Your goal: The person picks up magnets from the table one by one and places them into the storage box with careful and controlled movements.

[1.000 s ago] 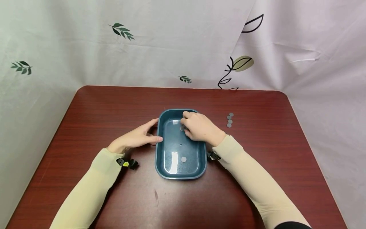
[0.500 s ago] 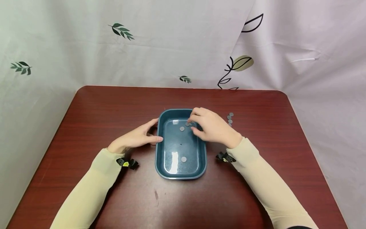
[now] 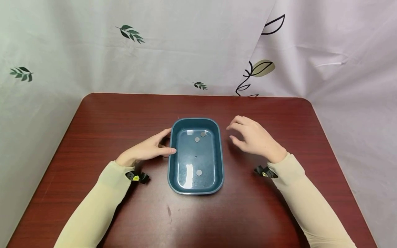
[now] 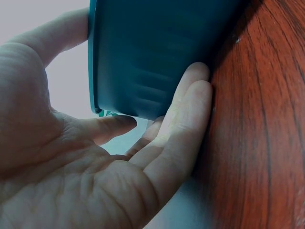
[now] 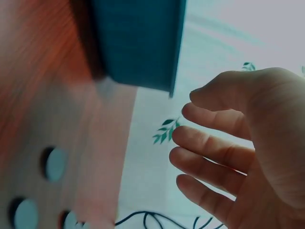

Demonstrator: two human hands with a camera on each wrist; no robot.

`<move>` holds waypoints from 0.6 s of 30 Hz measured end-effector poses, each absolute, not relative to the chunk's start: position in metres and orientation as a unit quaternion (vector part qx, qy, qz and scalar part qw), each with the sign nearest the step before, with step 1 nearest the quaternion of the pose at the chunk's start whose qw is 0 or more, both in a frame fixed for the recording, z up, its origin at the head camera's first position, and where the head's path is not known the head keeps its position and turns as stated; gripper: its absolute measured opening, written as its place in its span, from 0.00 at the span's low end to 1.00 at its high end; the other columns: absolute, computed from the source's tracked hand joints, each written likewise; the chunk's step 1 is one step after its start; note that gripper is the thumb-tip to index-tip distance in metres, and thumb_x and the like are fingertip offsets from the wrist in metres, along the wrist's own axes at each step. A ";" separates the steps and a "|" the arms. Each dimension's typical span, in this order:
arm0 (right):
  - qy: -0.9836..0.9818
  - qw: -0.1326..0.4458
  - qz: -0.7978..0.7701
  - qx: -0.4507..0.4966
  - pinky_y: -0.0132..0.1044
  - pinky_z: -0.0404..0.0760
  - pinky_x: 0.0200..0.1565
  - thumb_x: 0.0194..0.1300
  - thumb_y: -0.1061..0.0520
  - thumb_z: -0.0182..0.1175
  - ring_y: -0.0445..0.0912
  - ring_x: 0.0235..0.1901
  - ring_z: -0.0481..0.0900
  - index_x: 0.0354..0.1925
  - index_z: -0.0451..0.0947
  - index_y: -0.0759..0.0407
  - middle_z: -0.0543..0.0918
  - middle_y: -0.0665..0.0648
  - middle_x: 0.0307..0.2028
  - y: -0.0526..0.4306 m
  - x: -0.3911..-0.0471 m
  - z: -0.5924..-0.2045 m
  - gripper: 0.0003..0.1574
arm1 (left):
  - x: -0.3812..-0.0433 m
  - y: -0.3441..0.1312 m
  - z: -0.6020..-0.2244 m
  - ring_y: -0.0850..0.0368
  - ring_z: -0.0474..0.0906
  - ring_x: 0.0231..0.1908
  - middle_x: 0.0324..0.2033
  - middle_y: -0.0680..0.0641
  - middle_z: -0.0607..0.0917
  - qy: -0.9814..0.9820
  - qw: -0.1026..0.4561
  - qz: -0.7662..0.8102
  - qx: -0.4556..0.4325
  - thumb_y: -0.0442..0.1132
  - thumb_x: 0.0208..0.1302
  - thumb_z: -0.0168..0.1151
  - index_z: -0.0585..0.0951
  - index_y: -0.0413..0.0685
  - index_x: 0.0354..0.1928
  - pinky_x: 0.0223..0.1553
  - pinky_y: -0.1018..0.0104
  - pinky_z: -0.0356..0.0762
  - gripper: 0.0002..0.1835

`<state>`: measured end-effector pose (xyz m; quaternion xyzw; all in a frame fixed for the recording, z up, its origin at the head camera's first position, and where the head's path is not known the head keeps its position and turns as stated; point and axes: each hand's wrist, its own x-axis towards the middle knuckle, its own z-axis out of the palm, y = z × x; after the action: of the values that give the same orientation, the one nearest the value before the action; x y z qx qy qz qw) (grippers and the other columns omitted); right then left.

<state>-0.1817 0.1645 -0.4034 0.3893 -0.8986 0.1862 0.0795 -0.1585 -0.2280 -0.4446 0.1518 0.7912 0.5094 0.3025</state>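
A deep blue-green plastic tray (image 3: 212,162) stands on the table with several coin-like grey discs in it. Two of these discs (image 3: 197,139) lie close together near its far end, and a single disc (image 3: 199,172) lies near the close end. My left hand (image 3: 147,148) holds the tray's left side, thumb over the rim and fingers against the outer wall (image 4: 143,71). To the right of the tray, my right hand (image 3: 252,136) hovers with loosely bent fingers and nothing in its grasp. Below it, the right wrist view shows more grey discs (image 5: 55,164) on the tabletop.
The reddish-brown wooden table (image 3: 124,113) has rounded far corners. A pale curtain (image 3: 170,51) with leaf prints hangs behind it and along both sides.
My right hand has let go of a disc in the tray's far end, then moved right, out past the rim. It now hides the discs on the table in the head view. The left hand stays put.
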 end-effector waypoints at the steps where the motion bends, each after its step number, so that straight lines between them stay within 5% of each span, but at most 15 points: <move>1: -0.900 0.076 0.184 0.387 0.47 0.84 0.51 0.63 0.58 0.69 0.49 0.45 0.81 0.47 0.86 0.58 0.82 0.54 0.43 0.167 -0.182 -0.405 0.13 | -0.158 -0.228 -0.444 0.49 0.89 0.47 0.74 0.40 0.65 0.791 0.303 0.509 0.152 0.48 0.70 0.70 0.48 0.58 0.84 0.50 0.54 0.88 0.51; 18: -0.916 0.018 0.149 0.372 0.44 0.85 0.42 0.61 0.59 0.72 0.46 0.34 0.81 0.45 0.86 0.60 0.80 0.53 0.39 0.187 -0.177 -0.432 0.14 | -0.158 -0.229 -0.445 0.49 0.89 0.47 0.72 0.40 0.67 0.790 0.302 0.511 0.153 0.48 0.70 0.70 0.48 0.59 0.83 0.50 0.54 0.88 0.50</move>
<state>-0.1774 0.1869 -0.4316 0.3718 -0.9162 0.1486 0.0181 -0.1575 -0.2291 -0.4451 0.1531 0.7901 0.5112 0.3017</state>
